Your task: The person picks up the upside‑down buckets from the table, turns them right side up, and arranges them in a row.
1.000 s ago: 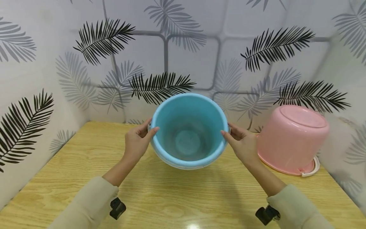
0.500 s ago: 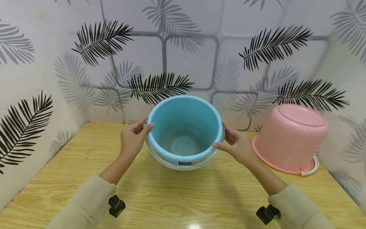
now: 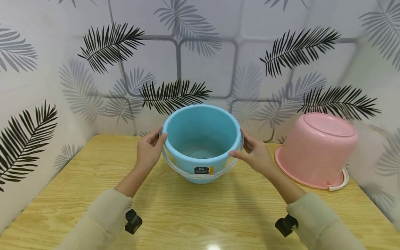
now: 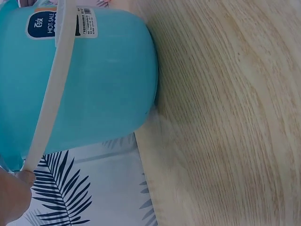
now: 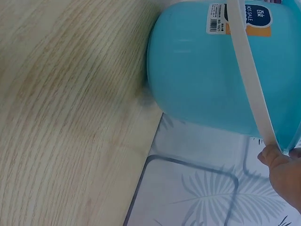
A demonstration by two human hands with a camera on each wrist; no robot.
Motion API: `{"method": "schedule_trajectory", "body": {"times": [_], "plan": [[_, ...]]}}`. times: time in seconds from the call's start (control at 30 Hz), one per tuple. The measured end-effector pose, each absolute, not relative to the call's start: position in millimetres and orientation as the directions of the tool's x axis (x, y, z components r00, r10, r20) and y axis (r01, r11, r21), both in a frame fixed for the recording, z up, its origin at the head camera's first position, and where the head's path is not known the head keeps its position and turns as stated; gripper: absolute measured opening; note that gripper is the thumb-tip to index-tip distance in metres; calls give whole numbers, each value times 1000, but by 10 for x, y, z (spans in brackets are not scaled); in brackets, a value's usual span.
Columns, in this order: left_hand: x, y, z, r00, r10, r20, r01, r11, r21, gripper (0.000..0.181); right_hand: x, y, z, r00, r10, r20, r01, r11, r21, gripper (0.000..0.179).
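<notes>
Mouth up, a blue plastic bucket [image 3: 203,152] stands at the middle of the table, its inside partly in view. Its white handle [image 3: 175,167] hangs down across the front, below a dark and orange label [image 3: 201,170]. My left hand [image 3: 149,147] grips the left side of the rim, thumb over the edge. Opposite it, my right hand [image 3: 257,154] holds the rim's right side, thumb along the front. The right wrist view shows right-hand fingers [image 5: 277,162] at the handle's end; the left wrist view shows the left hand [image 4: 11,195] likewise.
An upside-down pink bucket [image 3: 318,149] with a white handle rests at the right of the wooden table [image 3: 187,215]. Behind the table rises a wall [image 3: 206,66] with a leaf pattern.
The blue bucket has tipped back upright, so its front and label now show and less of its inside floor is seen. Its handle has swung down in front.
</notes>
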State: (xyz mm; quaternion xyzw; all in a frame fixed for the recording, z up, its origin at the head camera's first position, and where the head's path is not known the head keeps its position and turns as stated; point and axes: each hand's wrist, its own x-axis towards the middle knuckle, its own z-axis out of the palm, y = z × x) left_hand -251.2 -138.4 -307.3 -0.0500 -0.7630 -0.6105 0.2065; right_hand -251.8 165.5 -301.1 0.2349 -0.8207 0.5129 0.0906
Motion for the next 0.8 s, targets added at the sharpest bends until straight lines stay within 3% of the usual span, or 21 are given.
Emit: {"method": "schedule_trajectory", "body": {"times": [0.8], "plan": [[-2676, -1325, -3040, -934, -183, 308, 246, 296, 923, 43, -2667, 1621, -2982, -896, -266, 356, -439, 397, -806, 78]]}}
